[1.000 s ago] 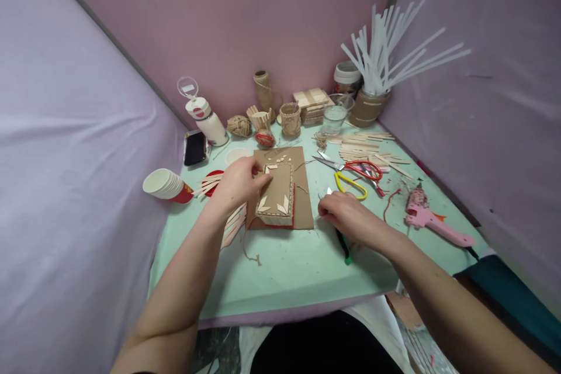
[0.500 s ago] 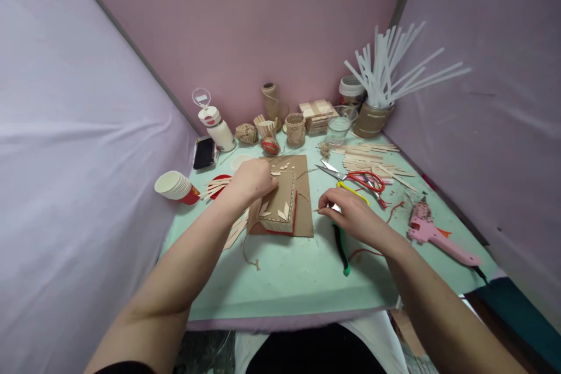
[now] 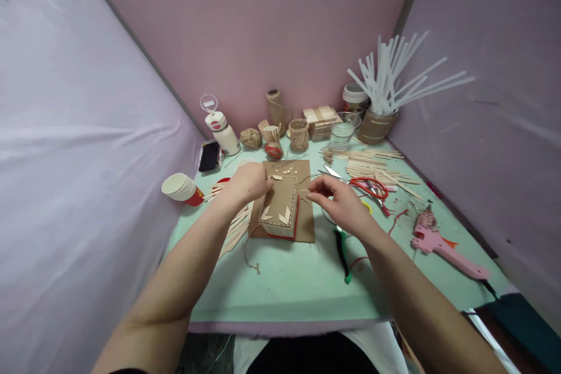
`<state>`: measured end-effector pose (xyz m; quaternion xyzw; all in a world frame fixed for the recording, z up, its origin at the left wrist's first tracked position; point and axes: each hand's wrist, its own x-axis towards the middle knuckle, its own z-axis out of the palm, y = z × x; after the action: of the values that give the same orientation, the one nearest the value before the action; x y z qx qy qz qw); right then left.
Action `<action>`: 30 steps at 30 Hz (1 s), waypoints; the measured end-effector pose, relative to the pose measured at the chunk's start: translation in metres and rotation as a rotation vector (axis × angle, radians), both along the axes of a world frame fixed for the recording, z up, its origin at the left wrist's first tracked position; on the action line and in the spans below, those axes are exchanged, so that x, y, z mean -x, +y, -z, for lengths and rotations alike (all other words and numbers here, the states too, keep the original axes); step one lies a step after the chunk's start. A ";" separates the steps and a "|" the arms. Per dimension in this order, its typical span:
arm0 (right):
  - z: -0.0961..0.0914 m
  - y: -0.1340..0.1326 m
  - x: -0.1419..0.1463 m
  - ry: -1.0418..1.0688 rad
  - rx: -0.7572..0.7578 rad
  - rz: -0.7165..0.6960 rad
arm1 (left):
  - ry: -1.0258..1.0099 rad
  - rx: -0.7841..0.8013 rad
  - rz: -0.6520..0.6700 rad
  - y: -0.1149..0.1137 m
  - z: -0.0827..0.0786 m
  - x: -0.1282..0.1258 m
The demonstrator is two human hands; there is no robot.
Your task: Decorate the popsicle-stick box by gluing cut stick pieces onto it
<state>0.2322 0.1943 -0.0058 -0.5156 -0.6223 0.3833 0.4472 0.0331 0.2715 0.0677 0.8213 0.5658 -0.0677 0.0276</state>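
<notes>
A cardboard-topped box [image 3: 280, 198] has pale sides, braided trim and a red lower edge. Small pointed wood pieces [image 3: 286, 216] lie at its near corners, with another at its far left. My left hand [image 3: 253, 181] is curled closed over the box's far left edge, most of its fingertips hidden. To the right of the box, my right hand [image 3: 333, 201] pinches a small pale wood piece [image 3: 304, 191] between thumb and fingers. Beneath the box lies a brown cardboard sheet [image 3: 307, 228].
Orange-handled scissors [image 3: 368, 187], green-and-black pliers [image 3: 342, 254] and a pink glue gun [image 3: 447, 251] lie at right. Craft sticks [image 3: 368, 166] are spread behind them. Paper cups [image 3: 182, 188] lie at left. Twine, jars and a water cup [image 3: 342, 131] line the back.
My right hand has moved left and slightly up, bringing the small wood piece close to the box's right side. My left hand stays at the box. The camera view has shifted slightly.
</notes>
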 end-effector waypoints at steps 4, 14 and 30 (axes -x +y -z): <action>0.000 0.002 0.003 0.091 0.050 -0.013 | -0.182 0.022 -0.124 -0.021 -0.012 0.032; -0.010 0.009 0.017 0.270 0.141 -0.011 | -0.298 0.362 -0.213 -0.136 0.074 0.057; -0.036 0.000 0.045 0.302 0.116 -0.127 | -1.504 0.324 -0.339 -0.072 0.031 0.010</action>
<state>0.1873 0.1948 0.0303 -0.4368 -0.5562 0.5191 0.4800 0.0231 0.1998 0.0363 0.5351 0.4959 0.4294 0.5323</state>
